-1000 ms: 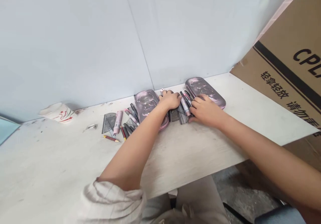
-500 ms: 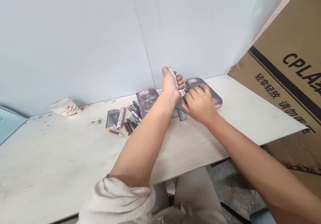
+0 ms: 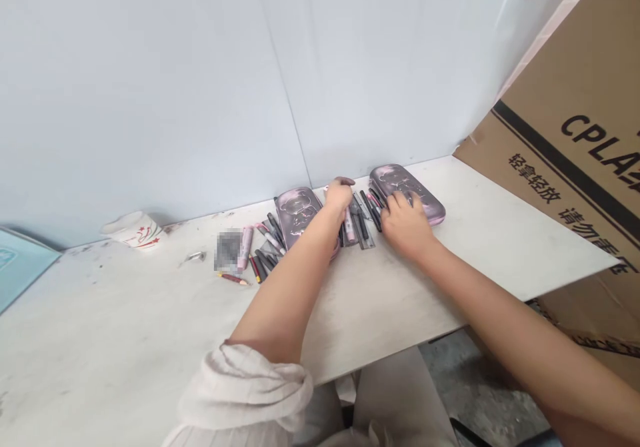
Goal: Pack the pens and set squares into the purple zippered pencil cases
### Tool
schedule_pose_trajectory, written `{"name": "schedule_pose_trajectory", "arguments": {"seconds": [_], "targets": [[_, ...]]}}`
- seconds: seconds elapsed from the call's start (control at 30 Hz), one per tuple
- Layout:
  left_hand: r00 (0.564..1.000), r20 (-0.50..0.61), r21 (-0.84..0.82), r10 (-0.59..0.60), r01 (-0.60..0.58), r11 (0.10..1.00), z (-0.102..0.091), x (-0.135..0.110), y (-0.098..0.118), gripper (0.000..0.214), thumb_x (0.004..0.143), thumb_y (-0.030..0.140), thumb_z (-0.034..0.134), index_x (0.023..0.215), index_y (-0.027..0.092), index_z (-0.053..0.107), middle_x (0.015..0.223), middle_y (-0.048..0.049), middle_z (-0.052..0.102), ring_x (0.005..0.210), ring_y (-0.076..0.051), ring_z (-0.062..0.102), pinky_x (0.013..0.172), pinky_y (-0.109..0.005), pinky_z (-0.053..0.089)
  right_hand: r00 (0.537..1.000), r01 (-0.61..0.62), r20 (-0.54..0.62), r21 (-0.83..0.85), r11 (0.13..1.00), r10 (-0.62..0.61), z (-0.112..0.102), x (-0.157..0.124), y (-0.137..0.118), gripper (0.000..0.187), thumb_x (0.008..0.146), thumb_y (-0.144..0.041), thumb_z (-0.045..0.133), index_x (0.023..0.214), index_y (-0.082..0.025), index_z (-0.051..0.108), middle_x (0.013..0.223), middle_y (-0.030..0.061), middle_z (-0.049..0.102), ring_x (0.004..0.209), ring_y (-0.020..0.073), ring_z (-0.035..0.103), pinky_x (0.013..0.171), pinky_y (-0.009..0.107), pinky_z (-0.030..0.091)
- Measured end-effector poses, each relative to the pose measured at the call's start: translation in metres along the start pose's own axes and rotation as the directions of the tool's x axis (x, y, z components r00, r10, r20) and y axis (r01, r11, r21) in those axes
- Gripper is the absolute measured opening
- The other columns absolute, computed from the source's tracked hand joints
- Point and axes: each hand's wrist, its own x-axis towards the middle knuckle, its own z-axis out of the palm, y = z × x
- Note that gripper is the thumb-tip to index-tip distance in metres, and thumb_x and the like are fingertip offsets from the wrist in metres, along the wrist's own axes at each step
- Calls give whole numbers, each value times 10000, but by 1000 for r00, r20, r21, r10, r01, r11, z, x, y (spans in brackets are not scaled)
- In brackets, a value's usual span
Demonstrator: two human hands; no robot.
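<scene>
**Editor:** What's the caption?

**Photographer:** Two bare hands work over a white table (image 3: 500, 247), among a pair of pink-and-grey bear-print pencil cases. The left pencil case (image 3: 296, 215) lies flat near the wall panel (image 3: 150, 100), and the right pencil case (image 3: 406, 188) lies flat farther along it. Both are shut, as far as the angle shows.

**Editor:** Where are the hands?

**Photographer:** The left hand (image 3: 339, 195) sits just beside the left pencil case, above a pink marker (image 3: 349, 228). The right hand (image 3: 406, 225) rests against the lower edge of the right pencil case, touching a bunch of dark pens (image 3: 373, 210).

**Editor:** And the fingers?

**Photographer:** The left fingers (image 3: 345, 182) curl together, though I can't tell whether they hold anything. The right fingers (image 3: 400, 201) are spread apart and clamp nothing.

**Editor:** What else is in the frame?

**Photographer:** A metal ruler (image 3: 364, 235) lies between the cases. Farther left are a pink tube (image 3: 245, 247) and a red pencil (image 3: 233, 278), beside a pixelated patch (blurred beyond reading). A paper cup (image 3: 134, 230) lies on its side, and a cardboard box (image 3: 565, 167) printed "CPLA" leans at the table's far end.
</scene>
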Motion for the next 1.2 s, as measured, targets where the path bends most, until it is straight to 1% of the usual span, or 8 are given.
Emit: {"name": "schedule_pose_trajectory", "arguments": {"seconds": [0.1,0.23,0.33,0.53,0.67,0.77,1.0,1.2], "targets": [[976,196,274,99,-152,950,2,1,3,353,590,-19,465,814,180,652,932,-56,658,959,-186,567,853,-272,405,997,-32,74,-4,999,33,5,8,5,323,802,-130,374,951,-48,649,1069,203,538,1134,303,371,984,528,198],[776,619,624,116,-577,527,2,2,8,525,655,6,430,1106,204,614,1185,-58,609,1090,-188,544,911,-248,395,991,-65,120,26,998,61,11,18,3,364,786,-166,386,1027,-34,626,1123,213,506,1191,319,321,1008,604,121],[726,673,630,137,-661,408,0,4,3,549,688,15,408,1187,183,563,1228,-85,578,1117,-192,534,935,-258,392,986,-85,150,43,995,78,18,27,2,361,764,-158,410,1031,-57,631,1125,207,509,1196,326,321,995,647,94],[679,685,530,265,-714,458,-4,5,-13,379,815,152,416,1167,154,558,1212,-145,519,1157,-231,478,992,-332,358,984,-177,43,137,975,173,25,33,4,348,784,-282,461,964,-42,636,1090,228,520,1127,344,376,971,597,214],[652,612,493,448,-757,429,-9,-4,-5,349,885,275,341,1151,141,523,1268,-156,412,1195,-239,405,1007,-368,323,949,-241,-137,258,936,283,19,28,22,354,854,-287,365,909,-25,597,967,223,547,989,311,452,856,453,353],[628,576,494,523,-777,390,-16,-13,6,359,892,370,327,1059,152,558,1091,-136,511,1061,-244,474,927,-363,363,930,-233,-162,436,869,330,12,25,41,324,878,-325,351,918,-96,576,912,164,591,866,254,505,748,350,377],[662,605,447,442,-742,499,-22,-23,9,237,864,306,382,929,215,592,820,-45,585,811,-192,531,754,-287,371,908,-361,67,628,689,414,4,15,56,486,866,-536,325,601,-181,525,561,15,517,557,138,448,535,250,280],[716,588,292,376,-621,727,-21,-19,11,174,812,274,435,742,196,573,626,21,489,640,-132,441,672,-245,334,916,-138,-227,592,794,329,7,11,50,306,897,-374,331,838,-179,560,762,53,602,717,180,520,652,277,357]]}}
